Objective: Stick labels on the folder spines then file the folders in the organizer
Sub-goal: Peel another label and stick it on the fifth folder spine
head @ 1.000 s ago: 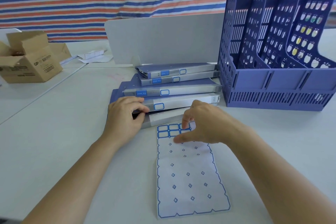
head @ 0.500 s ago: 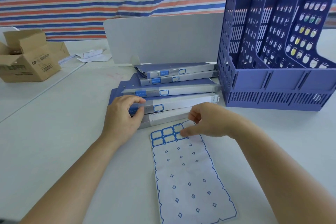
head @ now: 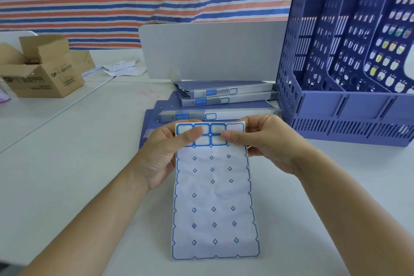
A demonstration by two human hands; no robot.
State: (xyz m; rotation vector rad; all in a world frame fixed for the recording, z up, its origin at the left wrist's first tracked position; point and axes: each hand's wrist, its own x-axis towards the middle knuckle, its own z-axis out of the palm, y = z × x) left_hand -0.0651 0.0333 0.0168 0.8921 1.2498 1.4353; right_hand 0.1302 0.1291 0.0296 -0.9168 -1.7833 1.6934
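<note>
A label sheet (head: 214, 195) is lifted upright off the white table (head: 67, 163); only its top two rows still carry blue-framed labels (head: 216, 129). My left hand (head: 164, 152) pinches the sheet's upper left and my right hand (head: 264, 141) its upper right, thumbs on the front. Behind the sheet lies a stack of blue folders (head: 221, 101) with grey spines facing me; three visible spines each carry a blue-framed label. The lower folders are hidden by the sheet and hands. A blue organizer (head: 349, 107) with several upright slots stands to the right, holding no folders.
A white divider panel (head: 212, 51) stands behind the folders. An open cardboard box (head: 42, 69) and loose papers (head: 122, 67) sit at the far left on a neighbouring table. A striped tarp hangs at the back.
My left hand has left the folder stack and taken the sheet's left edge. Both hands have raised the sheet's top end off the table.
</note>
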